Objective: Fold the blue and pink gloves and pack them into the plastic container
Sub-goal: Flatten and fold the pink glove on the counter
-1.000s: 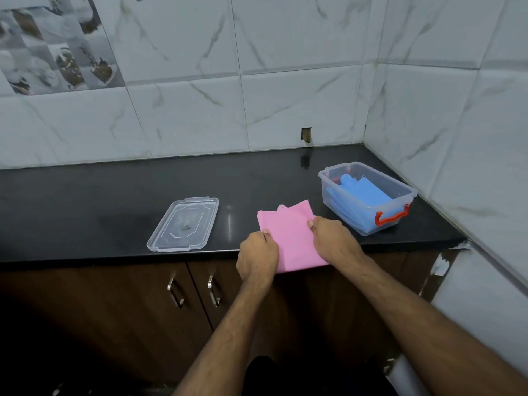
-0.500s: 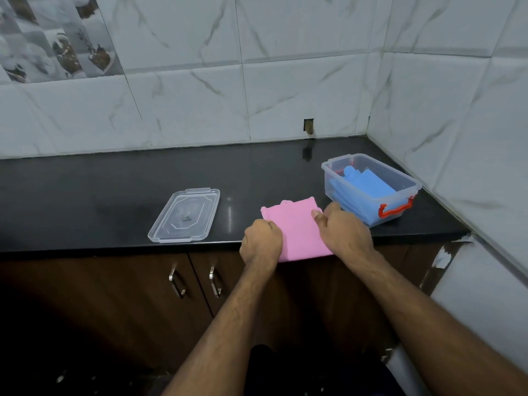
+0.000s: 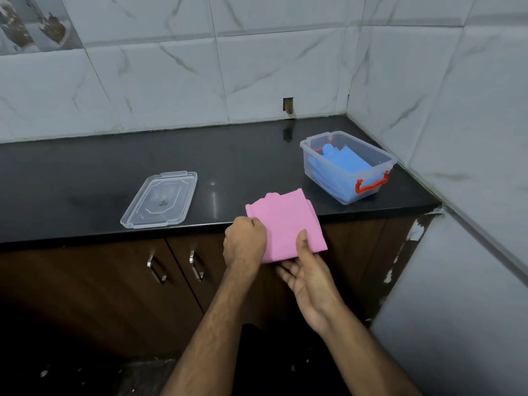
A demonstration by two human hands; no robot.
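Nearest: both forearms come up from the bottom edge toward the counter's front edge. Right hand point(image 3: 308, 270) is palm-up under the near edge of the folded pink gloves point(image 3: 285, 227), thumb pressed on top, fingers underneath, so it pinches the fold between thumb and fingers. Left hand point(image 3: 245, 242) grips the left near side of the same fold, fingers curled tight into a fist on it, knuckles up. The pink fold is a flat, roughly square stack (finger ends poke out along its far edge) and sits half over the front lip of the black countertop point(image 3: 85, 181), near part hanging out in front of the brown cabinet doors point(image 3: 114, 281); can't tell whether its far part touches the counter. Cabinet has two metal handles point(image 3: 177, 265) just left of the left hand. Farther back on the counter, left of the gloves and well apart: clear lid point(image 3: 160, 200), lying flat. Far right, near the wall corner: clear plastic container point(image 3: 347, 167), open, red latch point(image 3: 371, 185) on its near end, blue gloves point(image 3: 343, 170) folded inside. Behind everything: white marble-look wall tiles point(image 3: 171, 81), with a small hole point(image 3: 288, 105) just above the counter.
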